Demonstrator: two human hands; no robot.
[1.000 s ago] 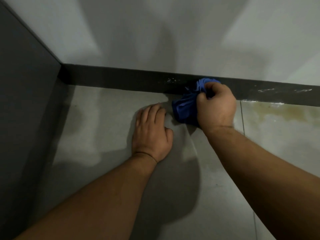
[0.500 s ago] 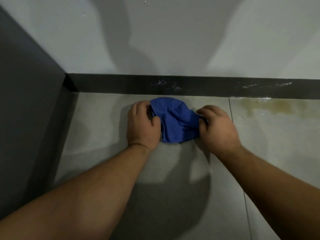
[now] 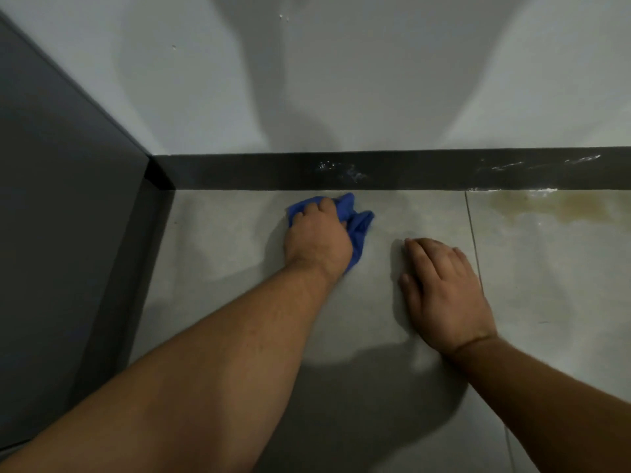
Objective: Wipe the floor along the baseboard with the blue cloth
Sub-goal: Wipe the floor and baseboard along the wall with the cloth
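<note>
Right now the left hand [image 3: 317, 237] is closed around the bunched blue cloth [image 3: 358, 221], pressing it to the floor [image 3: 222, 254] just short of the baseboard [image 3: 256, 172]. The right hand [image 3: 440, 285] lies flat with fingers spread, holding nothing, propped on the tile at about four o'clock from the cloth. To wipe well, I would judge it best to flatten the cloth so more of it meets the tile, then run it tight against the foot of the baseboard. A yellowish stain [image 3: 563, 206] sits toward three o'clock, well apart, so strokes should head that way with steady downward weight. White smears [image 3: 345, 170] mark the baseboard at about twelve o'clock from the cloth.
</note>
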